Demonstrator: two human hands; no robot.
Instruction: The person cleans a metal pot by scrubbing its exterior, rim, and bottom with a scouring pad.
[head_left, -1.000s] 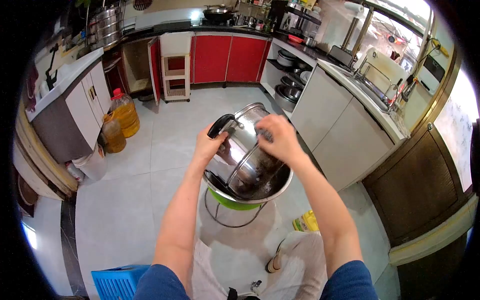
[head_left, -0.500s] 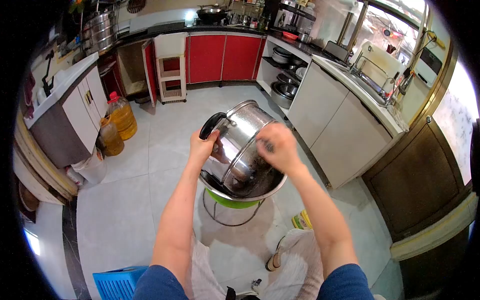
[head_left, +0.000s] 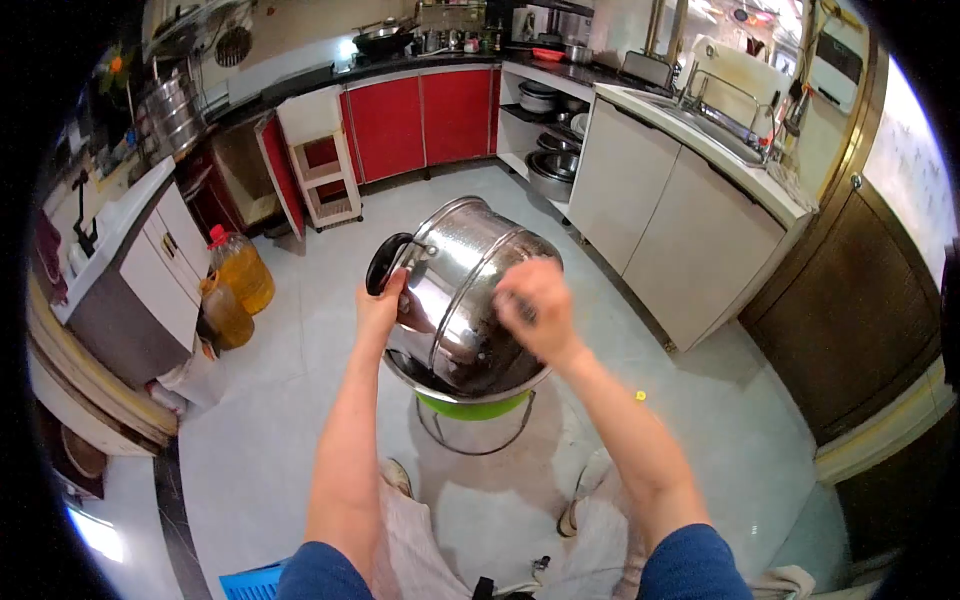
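Note:
A shiny steel pot (head_left: pixel 465 270) with black handles lies tilted on its side over a wide metal basin (head_left: pixel 410 372). My left hand (head_left: pixel 383 305) grips the pot's rim just below the upper black handle (head_left: pixel 385 262). Against the pot's outer wall, my right hand (head_left: pixel 537 312) is closed around a dark grey scrubber (head_left: pixel 523 306), blurred by motion. Under the basin are a green tub (head_left: pixel 475 407) and a round wire stand (head_left: pixel 480 448). The pot hides most of the basin's inside.
Two bottles of yellow oil (head_left: pixel 240 270) stand on the floor at left, near a white bin (head_left: pixel 197 378). A wheeled rack (head_left: pixel 325 180) is further back. White cabinets (head_left: pixel 690 230) with a sink (head_left: pixel 715 130) line the right. A blue plastic item (head_left: pixel 252 583) is at bottom left.
The pot has turned so more of its outer wall shows. My right hand has moved along that wall with the scrubber. The view has shifted, and the yellow container at right is out of sight.

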